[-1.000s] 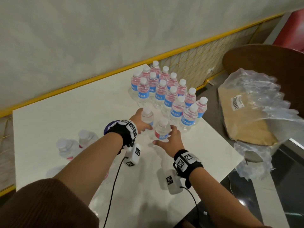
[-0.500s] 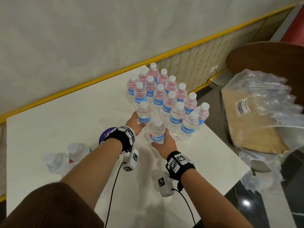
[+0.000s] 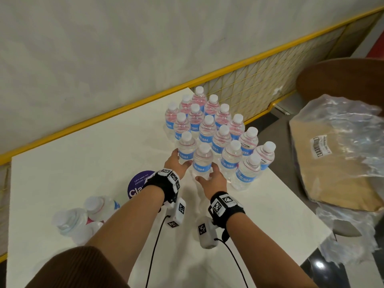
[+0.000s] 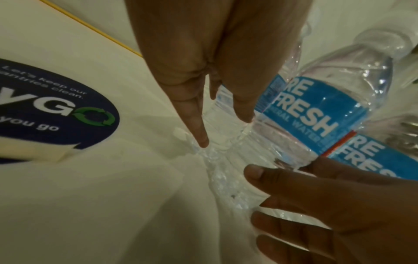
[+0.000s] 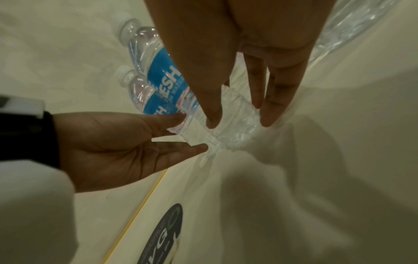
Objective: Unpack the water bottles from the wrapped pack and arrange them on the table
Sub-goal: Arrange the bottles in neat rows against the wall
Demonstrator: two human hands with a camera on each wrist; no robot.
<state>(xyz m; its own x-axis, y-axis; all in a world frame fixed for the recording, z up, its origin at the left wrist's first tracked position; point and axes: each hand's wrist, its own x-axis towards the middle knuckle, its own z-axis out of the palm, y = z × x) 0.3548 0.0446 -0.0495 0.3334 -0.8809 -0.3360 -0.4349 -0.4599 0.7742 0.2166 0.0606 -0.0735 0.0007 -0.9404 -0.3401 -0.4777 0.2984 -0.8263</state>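
Observation:
Several clear water bottles (image 3: 216, 129) with blue labels and white caps stand packed together at the far right of the white table (image 3: 93, 163). My left hand (image 3: 176, 162) presses straight fingers (image 4: 194, 121) against the low part of the front-left bottle (image 3: 185, 150). My right hand (image 3: 213, 178) touches the bottle beside it (image 3: 202, 163), its fingers (image 5: 212, 110) straight along the ribbed base (image 5: 235, 123). Both bottles stand upright against the group. A few more bottles (image 3: 72, 222) sit at the near left, partly behind my left arm.
The torn plastic wrap with its cardboard tray (image 3: 332, 163) lies on a brown chair (image 3: 342, 80) to the right of the table. A round purple sticker (image 3: 138, 183) is on the tabletop by my left wrist. A yellow-edged wall panel (image 3: 259, 80) runs behind.
Both hands have slid their two bottles away from me, up against the front of the standing group. The fingers now lie straighter on the bottles.

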